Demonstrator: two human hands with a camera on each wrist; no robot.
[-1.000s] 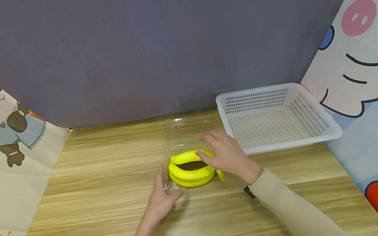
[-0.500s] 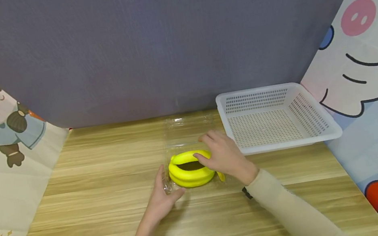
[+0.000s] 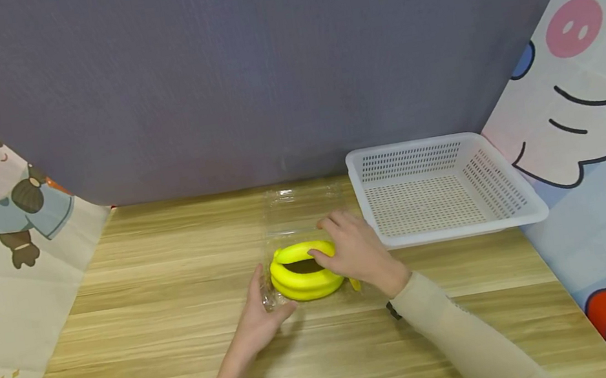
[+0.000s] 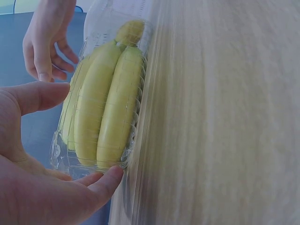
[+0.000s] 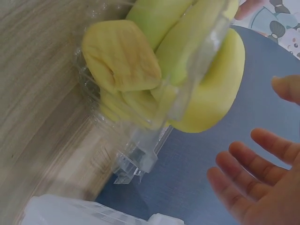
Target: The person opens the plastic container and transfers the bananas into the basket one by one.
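The bananas (image 3: pixel 308 287) lie crosswise, stem (image 4: pixel 130 33) pointing right.

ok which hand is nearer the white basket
Right. The right hand is just left of the white basket, near its front corner; the left hand is farther off, at the left end of the clear container.

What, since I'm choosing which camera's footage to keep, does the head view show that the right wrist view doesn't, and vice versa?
Only the head view: both beige sleeves, the printed pink pig snout and the perforated floor of the white basket.
Only the right wrist view: the broad end face of the stem crown and the palm side of the right hand.
Both: the bananas, clear plastic container and wooden tabletop.
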